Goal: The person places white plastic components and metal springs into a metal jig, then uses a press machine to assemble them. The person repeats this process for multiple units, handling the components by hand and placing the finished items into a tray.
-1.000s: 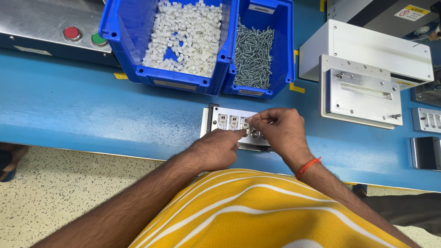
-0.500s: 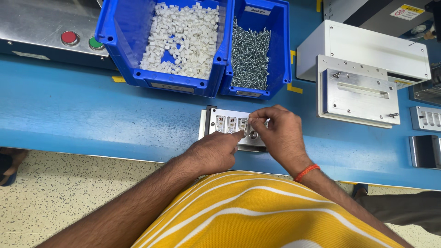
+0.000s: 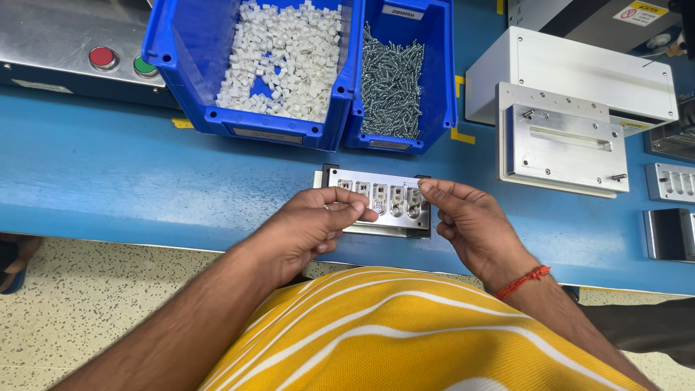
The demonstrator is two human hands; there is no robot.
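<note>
A small metal fixture (image 3: 394, 201) with a row of several slots holding small parts lies on the blue bench in front of me. My left hand (image 3: 311, 224) rests on its left half, fingers curled, thumb and fingertips against the plate. My right hand (image 3: 474, 228) is at the fixture's right end. Its thumb and forefinger are pinched together at the top right corner; whether they hold a tiny part is not visible. A red thread is tied around the right wrist.
Behind the fixture stand a blue bin of white plastic pieces (image 3: 279, 61) and a blue bin of silver screws (image 3: 391, 80). A white and metal press block (image 3: 561, 137) sits at the right, more metal fixtures (image 3: 670, 181) beyond it. Red and green buttons (image 3: 103, 56) are at far left.
My right hand has moved off the fixture's top to its right end, uncovering the slots. My left hand stays on the left half.
</note>
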